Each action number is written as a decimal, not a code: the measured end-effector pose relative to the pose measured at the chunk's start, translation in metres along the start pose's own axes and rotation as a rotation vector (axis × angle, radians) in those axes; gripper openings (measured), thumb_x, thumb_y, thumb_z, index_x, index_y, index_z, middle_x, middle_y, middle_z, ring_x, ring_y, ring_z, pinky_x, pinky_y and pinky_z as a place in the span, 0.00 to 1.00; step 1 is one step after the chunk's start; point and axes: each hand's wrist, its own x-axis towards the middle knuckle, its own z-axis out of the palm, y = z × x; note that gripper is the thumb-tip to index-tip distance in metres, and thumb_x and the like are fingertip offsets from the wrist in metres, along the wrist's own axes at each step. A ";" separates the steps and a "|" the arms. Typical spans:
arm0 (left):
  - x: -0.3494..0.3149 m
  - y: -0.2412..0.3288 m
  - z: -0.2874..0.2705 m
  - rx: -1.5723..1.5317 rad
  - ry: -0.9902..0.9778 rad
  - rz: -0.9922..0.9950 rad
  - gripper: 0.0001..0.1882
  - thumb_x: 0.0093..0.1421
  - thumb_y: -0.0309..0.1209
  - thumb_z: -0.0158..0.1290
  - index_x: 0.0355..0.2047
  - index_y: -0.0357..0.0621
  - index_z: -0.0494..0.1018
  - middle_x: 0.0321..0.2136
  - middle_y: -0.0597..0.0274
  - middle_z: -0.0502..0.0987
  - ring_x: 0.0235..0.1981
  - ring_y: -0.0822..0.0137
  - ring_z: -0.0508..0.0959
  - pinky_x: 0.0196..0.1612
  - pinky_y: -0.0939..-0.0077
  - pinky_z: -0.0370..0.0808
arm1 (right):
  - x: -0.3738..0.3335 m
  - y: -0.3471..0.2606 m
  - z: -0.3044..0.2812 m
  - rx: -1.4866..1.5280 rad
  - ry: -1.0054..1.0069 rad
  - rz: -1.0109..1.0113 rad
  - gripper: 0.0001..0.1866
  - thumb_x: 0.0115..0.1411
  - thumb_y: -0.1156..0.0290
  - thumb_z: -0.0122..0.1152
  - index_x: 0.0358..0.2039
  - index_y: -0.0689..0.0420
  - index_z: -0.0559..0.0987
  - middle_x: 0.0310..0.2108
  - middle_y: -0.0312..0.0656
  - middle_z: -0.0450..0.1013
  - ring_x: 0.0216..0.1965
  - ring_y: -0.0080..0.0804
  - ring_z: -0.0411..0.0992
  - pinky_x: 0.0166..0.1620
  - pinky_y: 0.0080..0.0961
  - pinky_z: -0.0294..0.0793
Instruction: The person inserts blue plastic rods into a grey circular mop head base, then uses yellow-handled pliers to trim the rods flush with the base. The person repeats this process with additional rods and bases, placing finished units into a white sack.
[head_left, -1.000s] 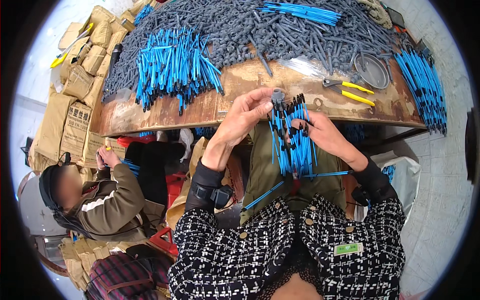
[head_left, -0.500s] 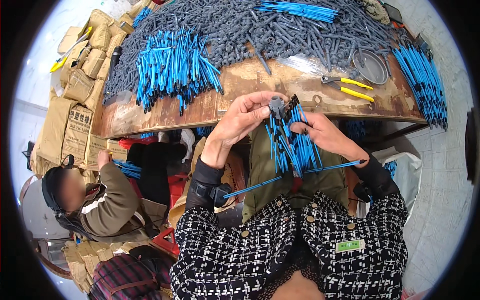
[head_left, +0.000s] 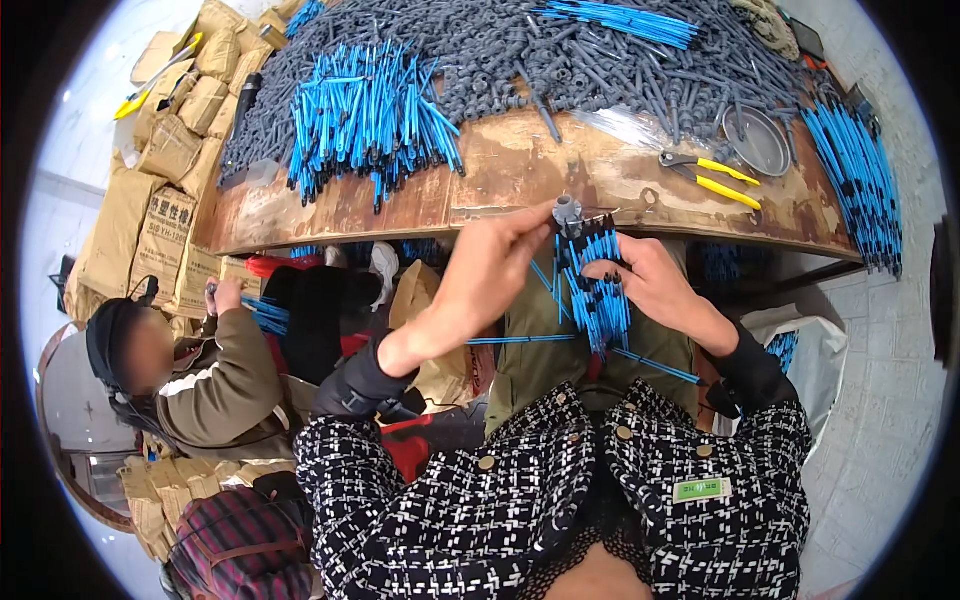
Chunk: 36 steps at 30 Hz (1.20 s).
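In front of my lap, my left hand (head_left: 490, 275) pinches a small grey plastic fitting (head_left: 568, 212) with a round open top. My right hand (head_left: 655, 285) is closed around a bundle of thin blue rods with black ends (head_left: 600, 290), just right of the fitting. Its thumb lies across the rods. The fitting and the upper black tips of the bundle are close together; whether they touch, I cannot tell. A few loose blue rods stick out sideways below my hands, over my trousers.
On the wooden table (head_left: 520, 160) lie a heap of grey plastic parts (head_left: 480, 60), blue rod piles (head_left: 370, 120), yellow-handled pliers (head_left: 725, 180) and a round metal dish (head_left: 765, 140). More rods (head_left: 855, 190) stand at the right edge. At left a co-worker (head_left: 210, 370) sits beside brown paper sacks (head_left: 120, 235).
The view has shifted slightly, moving the table rightward. My left hand has turned, its forearm swinging left with the fitting still pinched. My right hand keeps the bundle, which hangs straighter.
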 end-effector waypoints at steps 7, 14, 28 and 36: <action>-0.010 -0.001 0.036 -0.269 0.196 -0.029 0.20 0.65 0.29 0.59 0.54 0.29 0.72 0.42 0.57 0.82 0.43 0.74 0.79 0.47 0.77 0.76 | 0.001 -0.003 0.004 0.039 -0.003 0.016 0.09 0.64 0.77 0.56 0.43 0.63 0.80 0.32 0.45 0.81 0.30 0.30 0.78 0.37 0.28 0.75; -0.011 0.004 0.046 -0.222 0.338 -0.032 0.18 0.61 0.31 0.63 0.47 0.32 0.78 0.37 0.55 0.84 0.39 0.73 0.82 0.42 0.75 0.78 | -0.003 -0.002 0.005 -0.052 0.027 -0.040 0.08 0.64 0.77 0.56 0.41 0.63 0.80 0.31 0.48 0.80 0.30 0.40 0.79 0.35 0.32 0.74; 0.003 -0.014 0.048 -0.379 0.427 0.011 0.16 0.62 0.33 0.63 0.43 0.30 0.78 0.33 0.63 0.82 0.36 0.79 0.78 0.39 0.81 0.75 | -0.023 0.000 0.021 0.231 0.260 0.118 0.12 0.66 0.69 0.58 0.46 0.62 0.77 0.34 0.49 0.79 0.32 0.40 0.78 0.38 0.30 0.75; 0.017 -0.034 0.028 -0.662 0.073 0.090 0.17 0.66 0.32 0.59 0.50 0.34 0.75 0.39 0.69 0.79 0.39 0.81 0.74 0.44 0.83 0.71 | -0.023 -0.011 0.015 -0.062 0.220 -0.009 0.13 0.68 0.71 0.56 0.50 0.62 0.76 0.33 0.51 0.78 0.32 0.37 0.78 0.38 0.29 0.75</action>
